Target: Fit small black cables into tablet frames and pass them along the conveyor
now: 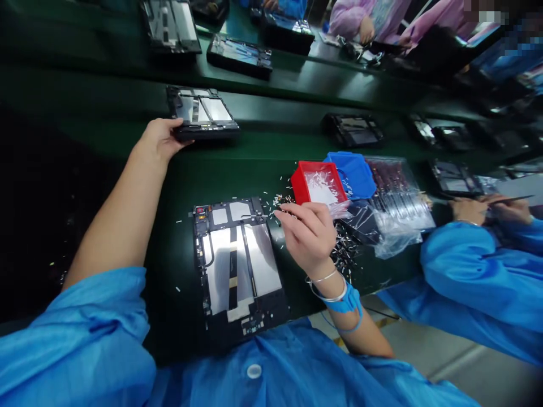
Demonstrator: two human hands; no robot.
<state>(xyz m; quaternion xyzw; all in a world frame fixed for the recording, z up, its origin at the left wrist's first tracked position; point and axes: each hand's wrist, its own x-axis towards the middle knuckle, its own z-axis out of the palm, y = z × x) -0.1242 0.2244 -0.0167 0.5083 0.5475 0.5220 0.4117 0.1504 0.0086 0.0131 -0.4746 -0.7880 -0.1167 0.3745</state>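
Dark green bench (263, 152) littered with white slivers (278, 199). Left hand (160, 138) clamped on far tablet (202, 115), right hand (307, 233) pinching thin tool (258, 215).

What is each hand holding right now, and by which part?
The left hand grips the far tablet at its near left corner. The right hand pinches a thin tool by its rear end, tip over the near tablet.

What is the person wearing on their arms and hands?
No gloves: the left hand and right hand are bare. Loose bright blue sleeves leave the forearms uncovered. The right wrist has thin silver bangles and a blue wrist strap with a thin blue cord looping from it.
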